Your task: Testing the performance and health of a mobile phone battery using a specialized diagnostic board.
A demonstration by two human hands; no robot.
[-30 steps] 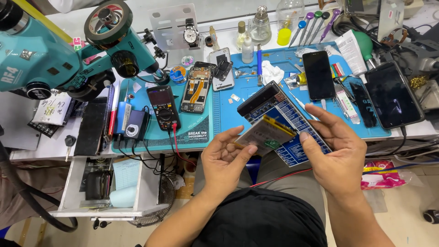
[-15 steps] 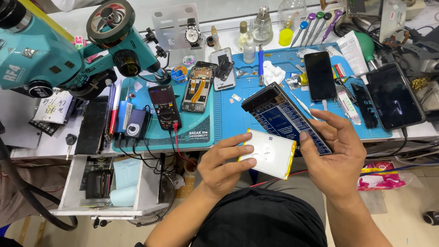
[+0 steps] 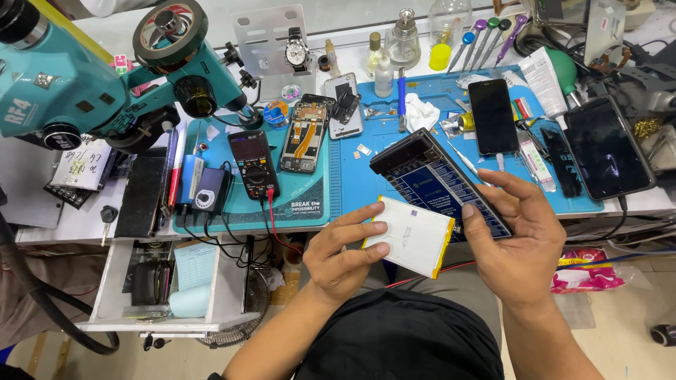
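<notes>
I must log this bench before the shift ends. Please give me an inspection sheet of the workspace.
Surface: blue mat on a white bench.
Job's things: white battery with yellow edge; dark board behind it.
Clutter: multimeter, opened phone, black phone, tablet, screwdrivers, bottles.
Hands: left hand fingers on the battery; right hand holds the board.
Cables: red lead from the multimeter.
Surroundings: teal microscope, open drawer.
</notes>
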